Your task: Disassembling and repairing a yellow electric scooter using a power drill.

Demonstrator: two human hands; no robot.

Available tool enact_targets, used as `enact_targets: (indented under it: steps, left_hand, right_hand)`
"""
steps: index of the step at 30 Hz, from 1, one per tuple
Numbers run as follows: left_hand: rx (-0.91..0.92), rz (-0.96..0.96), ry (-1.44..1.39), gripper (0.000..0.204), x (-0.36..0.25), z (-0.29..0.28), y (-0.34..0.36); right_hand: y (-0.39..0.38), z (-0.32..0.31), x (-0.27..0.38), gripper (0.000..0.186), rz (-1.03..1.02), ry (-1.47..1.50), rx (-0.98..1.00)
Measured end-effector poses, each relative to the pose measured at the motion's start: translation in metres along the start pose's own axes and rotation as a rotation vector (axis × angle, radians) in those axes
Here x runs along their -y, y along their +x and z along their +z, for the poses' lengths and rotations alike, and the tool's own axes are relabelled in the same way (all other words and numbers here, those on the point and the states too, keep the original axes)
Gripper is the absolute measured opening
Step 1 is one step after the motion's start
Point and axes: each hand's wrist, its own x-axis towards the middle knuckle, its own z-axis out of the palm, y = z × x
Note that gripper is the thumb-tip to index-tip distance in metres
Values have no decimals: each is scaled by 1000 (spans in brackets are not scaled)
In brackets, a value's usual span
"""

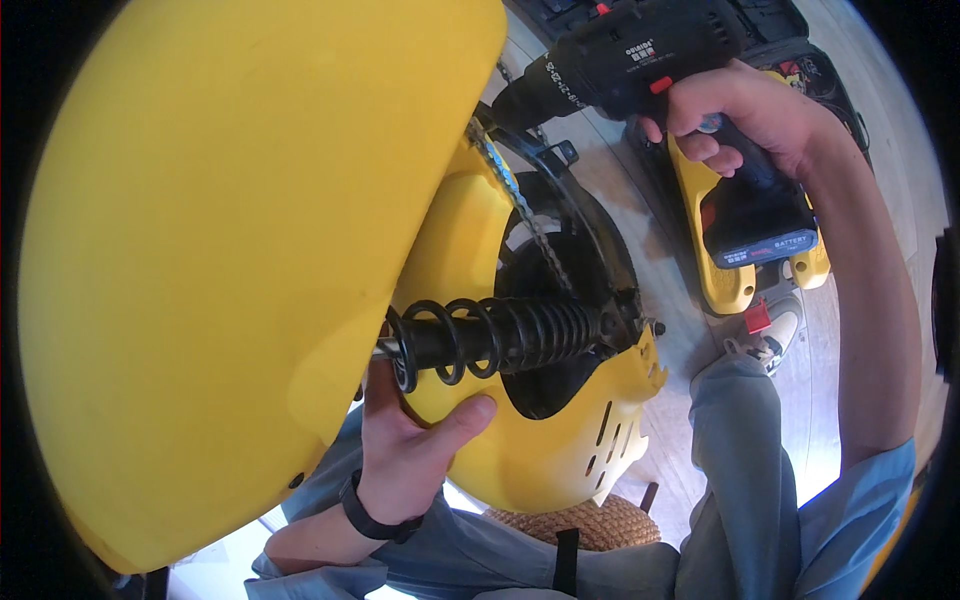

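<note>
My right hand (765, 115) is wrapped round the handle of a black cordless drill (640, 65) with a battery at its base. The drill's chuck points left at the metal frame beside a chain (518, 200); its bit is hidden. Below that, a black coil-spring shock absorber (480, 338) lies across a curved yellow plastic shell (530, 465). My left hand (415, 440) is by the spring's left end, its thumb stretched along the shell. Its other fingers are mostly hidden behind a large yellow panel (240, 250), so what they grip does not show.
A dark tool case (835, 80) lies open on the wooden floor at the upper right. Beneath the drill are yellow and grey parts (725, 285) with a red piece (759, 316). A woven stool (600, 525) shows near my legs. The large panel fills the left side.
</note>
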Motion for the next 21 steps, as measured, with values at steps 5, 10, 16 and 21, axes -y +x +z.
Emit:
enact_targets:
  steps: [5, 10, 16, 21]
  left_hand:
    - [-2, -4, -32, 61, -2, 2, -1]
    - [-1, -13, -37, 63, -2, 1, -1]
    - [5, -37, -62, 65, -5, 3, -1]
    - [-11, -32, -53, 66, -5, 0, -4]
  right_hand:
    - [-1, 1, 0, 32, -6, 15, -15]
    - [0, 0, -2, 33, 4, 30, 7]
    - [-3, -1, -3, 33, 6, 60, 10]
    - [-2, 1, -4, 31, -24, 138, -3]
